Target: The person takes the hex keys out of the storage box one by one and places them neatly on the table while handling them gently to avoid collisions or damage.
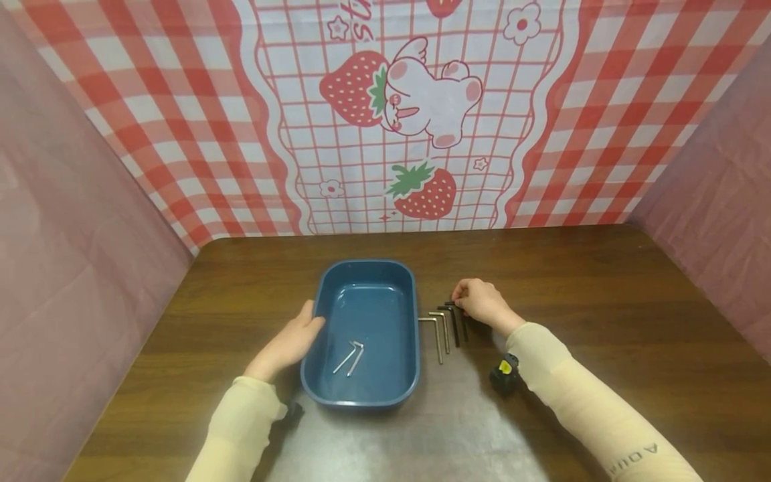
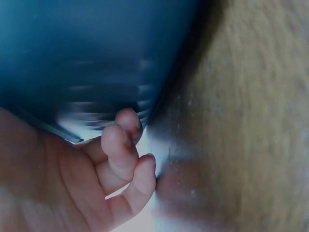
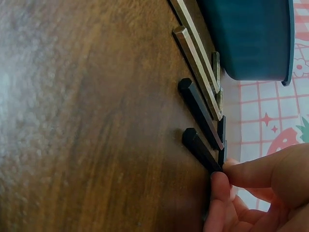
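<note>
A deep blue plastic tray (image 1: 385, 321) stands on the table, with two small silver hex keys (image 1: 357, 359) lying inside. At its left side my left hand (image 1: 289, 345) grips the wall, thumb over the rim. The left wrist view shows the fingers (image 2: 120, 150) curled beside the tray's outer wall. Right of the tray, two brass-coloured hex keys (image 1: 438, 341) and a black hex key (image 1: 455, 327) lie in a row. My right hand (image 1: 482, 302) pinches the bend of the outermost black hex key (image 3: 199, 151) between thumb and fingertips.
The brown wooden table (image 1: 241, 281) is backed by a red-and-white strawberry cloth (image 1: 421, 120). Pink fabric hangs on both sides. A dark wrist device (image 1: 504, 373) with a yellow patch sits below my right wrist.
</note>
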A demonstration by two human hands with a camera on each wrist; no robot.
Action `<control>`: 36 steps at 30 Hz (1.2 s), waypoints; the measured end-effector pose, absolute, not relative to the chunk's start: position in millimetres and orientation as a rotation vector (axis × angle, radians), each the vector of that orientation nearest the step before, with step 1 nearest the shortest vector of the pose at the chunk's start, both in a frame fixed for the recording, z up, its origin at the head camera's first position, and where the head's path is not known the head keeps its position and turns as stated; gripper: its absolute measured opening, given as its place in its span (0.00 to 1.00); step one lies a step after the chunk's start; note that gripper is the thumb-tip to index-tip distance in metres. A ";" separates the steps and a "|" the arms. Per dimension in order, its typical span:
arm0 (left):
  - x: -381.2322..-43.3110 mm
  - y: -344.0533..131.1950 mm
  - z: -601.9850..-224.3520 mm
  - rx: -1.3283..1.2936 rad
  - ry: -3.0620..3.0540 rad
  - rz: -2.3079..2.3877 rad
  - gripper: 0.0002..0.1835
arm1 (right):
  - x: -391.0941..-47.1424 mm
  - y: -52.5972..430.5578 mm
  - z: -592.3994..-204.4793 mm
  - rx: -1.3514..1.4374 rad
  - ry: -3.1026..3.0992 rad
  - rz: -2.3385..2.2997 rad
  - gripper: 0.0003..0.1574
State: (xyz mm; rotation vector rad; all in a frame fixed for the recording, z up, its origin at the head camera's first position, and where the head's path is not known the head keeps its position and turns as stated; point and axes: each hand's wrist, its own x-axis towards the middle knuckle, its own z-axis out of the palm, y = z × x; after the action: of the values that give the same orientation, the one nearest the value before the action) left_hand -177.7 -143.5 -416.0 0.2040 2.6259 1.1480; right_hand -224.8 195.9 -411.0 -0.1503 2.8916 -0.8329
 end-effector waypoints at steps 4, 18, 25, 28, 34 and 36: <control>-178.6 -143.2 -416.3 0.209 2.616 1.143 0.25 | -224.5 196.7 -410.4 -0.139 2.880 -0.860 0.03; -175.4 -144.1 -415.9 0.174 2.598 1.125 0.30 | -222.8 196.4 -410.4 -0.092 2.867 -0.906 0.06; -173.9 -144.8 -417.4 0.178 2.604 1.142 0.29 | -220.6 195.2 -408.6 -0.073 2.888 -0.926 0.06; -174.2 -144.5 -417.2 0.169 2.609 1.138 0.29 | -220.7 195.2 -407.1 -0.075 2.882 -0.924 0.06; -176.2 -143.0 -416.0 0.179 2.597 1.149 0.29 | -222.4 196.7 -401.4 -0.078 2.913 -0.901 0.05; -176.7 -142.9 -415.4 0.179 2.604 1.152 0.28 | -223.5 196.3 -398.7 -0.089 2.921 -0.901 0.05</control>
State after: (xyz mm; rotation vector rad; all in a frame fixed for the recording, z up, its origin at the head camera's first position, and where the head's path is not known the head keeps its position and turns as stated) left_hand -176.7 -142.9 -415.4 0.1789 2.6035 1.1519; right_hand -223.5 196.3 -398.7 -0.0886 2.9215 -0.9008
